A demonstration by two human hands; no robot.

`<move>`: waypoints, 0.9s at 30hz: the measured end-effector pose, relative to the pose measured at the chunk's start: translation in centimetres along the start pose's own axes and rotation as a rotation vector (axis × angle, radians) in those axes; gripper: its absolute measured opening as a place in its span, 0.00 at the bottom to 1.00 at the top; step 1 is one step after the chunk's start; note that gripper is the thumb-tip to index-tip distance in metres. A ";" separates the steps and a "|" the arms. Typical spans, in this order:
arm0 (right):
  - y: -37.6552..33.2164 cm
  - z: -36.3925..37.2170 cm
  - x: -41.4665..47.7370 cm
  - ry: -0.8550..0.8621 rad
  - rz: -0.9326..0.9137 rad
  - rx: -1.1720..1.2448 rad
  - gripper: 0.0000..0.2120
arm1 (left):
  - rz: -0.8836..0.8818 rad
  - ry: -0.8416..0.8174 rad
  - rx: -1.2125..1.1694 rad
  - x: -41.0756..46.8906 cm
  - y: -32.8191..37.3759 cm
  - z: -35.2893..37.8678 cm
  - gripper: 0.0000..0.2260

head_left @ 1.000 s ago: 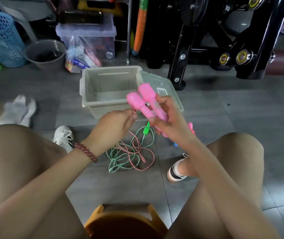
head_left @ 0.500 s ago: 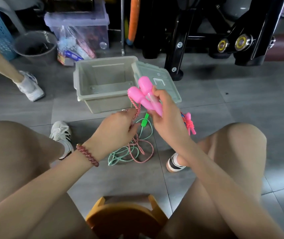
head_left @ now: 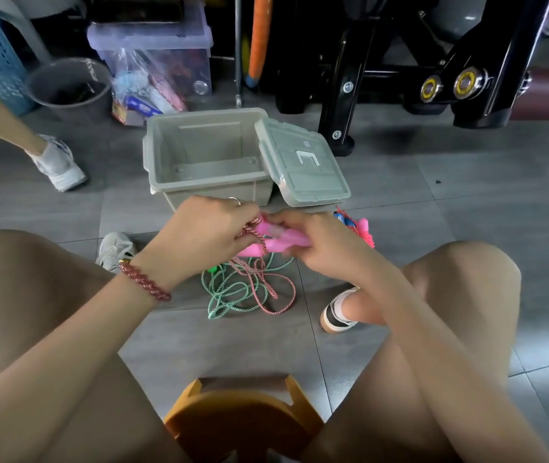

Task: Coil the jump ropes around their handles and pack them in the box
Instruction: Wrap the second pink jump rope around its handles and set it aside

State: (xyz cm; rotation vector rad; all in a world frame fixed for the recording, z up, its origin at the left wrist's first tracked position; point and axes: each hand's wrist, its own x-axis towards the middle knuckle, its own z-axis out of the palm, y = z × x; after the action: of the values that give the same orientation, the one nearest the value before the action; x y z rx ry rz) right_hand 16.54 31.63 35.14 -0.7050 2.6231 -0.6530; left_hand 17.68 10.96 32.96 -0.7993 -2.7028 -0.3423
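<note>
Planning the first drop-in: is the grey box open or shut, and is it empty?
Open and empty. The lid leans tilted at the right of the box; inside, only its bare bottom shows.

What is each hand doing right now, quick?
Left hand: closed, pinching the pink rope at the handles.
Right hand: closed, gripping the pink handles.

Shows a grey tiled floor [head_left: 466, 202] bearing an open grey box [head_left: 199, 182], its lid [head_left: 303, 168] propped against the right side. Carries a tangle of green rope [head_left: 223, 297] and pink rope [head_left: 271, 293] nearer, a coiled bundle [head_left: 363, 228] just beside the lid, a grey bucket [head_left: 76, 111] and an orange stool [head_left: 243, 416].
</note>
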 end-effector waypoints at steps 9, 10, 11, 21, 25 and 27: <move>1.0 1.3 0.7 -0.126 -0.047 0.012 0.18 | 0.094 -0.244 -0.080 -0.1 0.4 0.4 0.04; 1.1 1.3 0.6 -0.127 -0.060 0.013 0.17 | 0.065 -0.269 -0.120 -0.1 0.5 0.2 0.04; 1.2 1.3 0.6 -0.128 -0.076 0.013 0.16 | 0.039 -0.288 -0.162 -0.1 0.6 -0.2 0.05; 0.8 1.7 0.2 -0.197 -0.182 0.141 0.20 | -0.264 -0.369 -0.752 1.0 -0.8 -0.5 0.09; 0.7 1.3 -0.4 -0.194 -0.199 0.331 0.33 | -0.298 -0.332 -1.017 1.3 -0.9 -0.1 0.10; 0.6 0.8 -0.6 -0.220 -0.194 0.441 0.38 | -0.293 -0.365 -1.095 1.5 -1.2 0.1 0.08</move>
State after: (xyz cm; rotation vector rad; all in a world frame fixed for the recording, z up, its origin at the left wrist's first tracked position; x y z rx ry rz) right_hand 17.16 32.19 34.28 -0.8383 2.1232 -1.0973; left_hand 15.78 10.72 33.23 -0.7178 -2.8227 -2.0094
